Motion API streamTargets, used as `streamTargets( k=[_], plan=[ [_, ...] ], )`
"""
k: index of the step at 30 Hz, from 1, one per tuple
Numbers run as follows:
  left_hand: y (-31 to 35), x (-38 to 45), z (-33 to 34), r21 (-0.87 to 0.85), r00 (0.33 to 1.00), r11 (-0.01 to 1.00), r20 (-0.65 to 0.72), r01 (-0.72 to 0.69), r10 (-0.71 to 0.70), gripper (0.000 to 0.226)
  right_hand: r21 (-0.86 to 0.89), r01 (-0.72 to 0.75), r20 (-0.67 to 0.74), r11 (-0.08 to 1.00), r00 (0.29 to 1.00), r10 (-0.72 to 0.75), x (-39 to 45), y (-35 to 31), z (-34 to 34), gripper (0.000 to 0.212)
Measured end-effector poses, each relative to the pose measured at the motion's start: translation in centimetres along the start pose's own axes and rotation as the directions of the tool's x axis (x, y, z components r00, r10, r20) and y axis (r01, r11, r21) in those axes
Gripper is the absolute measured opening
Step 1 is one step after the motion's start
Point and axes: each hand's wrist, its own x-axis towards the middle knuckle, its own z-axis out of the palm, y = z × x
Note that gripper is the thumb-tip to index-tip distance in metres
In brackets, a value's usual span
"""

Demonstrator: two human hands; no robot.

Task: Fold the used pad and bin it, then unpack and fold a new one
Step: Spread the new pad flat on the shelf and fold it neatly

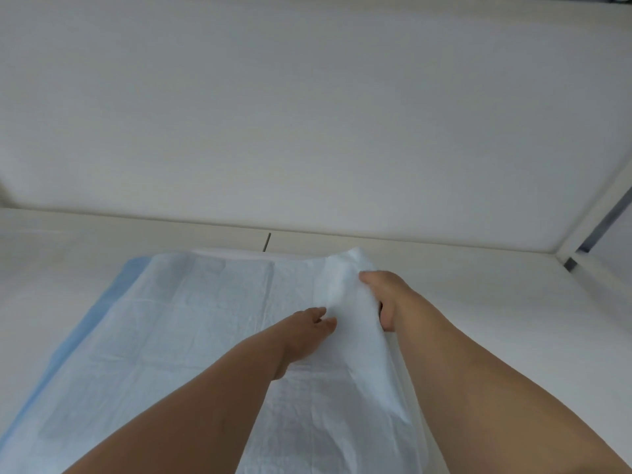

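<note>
One pad on white surface

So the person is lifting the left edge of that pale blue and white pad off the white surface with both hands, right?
Not quite: it is the right edge. The head view shows the right hand gripping the raised right side of the pale blue and white pad, with the left hand on the fold beside it, over the white surface.
</note>
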Motion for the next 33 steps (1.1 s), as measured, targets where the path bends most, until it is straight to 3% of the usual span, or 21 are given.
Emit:
streamTargets(
  k=[3, 6, 10, 12, 14, 17, 19, 20, 23, 25, 29, 33],
  plan=[
    [-0.1, 0.0, 0.1, 0.027, 1.0, 1.0, -0.009, -0.005, 0.005, 0.058, -0.097, -0.006, -0.06, 0.995, 0.998, 0.0, 0.6, 0.2, -0.5, 0.029],
    [0.0, -0.1, 0.1, 0.039, 1.0, 0.999, -0.013, -0.008, 0.009, 0.056, -0.311, 0.029, -0.097, 0.95, 0.993, -0.062, -0.4, -0.5, 0.0, 0.041],
    [0.0, -0.1, 0.4, 0.09, 0.999, 0.995, -0.018, -0.033, 0.035, 0.057, -0.631, 0.09, -0.141, 0.771, 0.963, -0.228, -0.1, -0.3, -0.3, 0.034],
    [-0.2, 0.0, 0.6, 0.166, 0.999, 0.985, -0.03, -0.038, 0.044, 0.057, -0.72, 0.091, -0.154, 0.688, 0.945, -0.287, 0.2, 0.2, -0.3, 0.044],
    [-0.4, 0.0, 0.9, 0.269, 0.998, 0.962, -0.031, -0.038, 0.048, 0.056, -0.841, 0.103, -0.128, 0.532, 0.916, -0.38, -0.1, 0.9, -0.1, 0.061],
    [-0.6, -0.4, 1.2, 0.49, 0.995, 0.87, -0.038, -0.06, 0.09, 0.051, -0.974, 0.147, 0.016, 0.17, 0.797, -0.604, -0.4, 1.8, 0.1, 0.064],
    [-0.8, -0.7, 1.4, 0.55, 0.991, 0.831, -0.043, -0.082, 0.126, 0.048, -0.972, 0.234, 0.164, 0.03, 0.759, -0.63, -0.1, 2.4, 0.3, 0.063],
    [-0.9, -0.8, 1.4, 0.555, 0.99, 0.827, -0.042, -0.092, 0.138, 0.047, -0.963, 0.271, 0.219, -0.002, 0.773, -0.595, 0.1, 2.7, 0.4, 0.063],
    [-1.1, -1.0, 1.3, 0.542, 0.986, 0.833, -0.043, -0.113, 0.163, 0.043, -0.962, 0.271, 0.238, 0.007, 0.855, -0.46, 0.6, 3.5, 0.2, 0.064],
    [-1.3, -1.1, 1.2, 0.539, 0.984, 0.833, -0.042, -0.125, 0.175, 0.041, -0.975, 0.223, 0.199, 0.012, 0.89, -0.41, 0.7, 3.8, 0.0, 0.076],
    [-1.7, -1.1, 1.2, 0.571, 0.978, 0.808, -0.041, -0.147, 0.206, 0.04, -0.984, 0.179, 0.163, -0.001, 0.898, -0.409, 0.6, 3.4, 0.2, 0.086],
    [-1.9, -1.4, 1.2, 0.673, 0.966, 0.717, -0.016, -0.179, 0.257, 0.043, -0.986, 0.165, 0.162, -0.03, 0.893, -0.42, 0.7, 2.9, 0.8, 0.091]
  ],
)
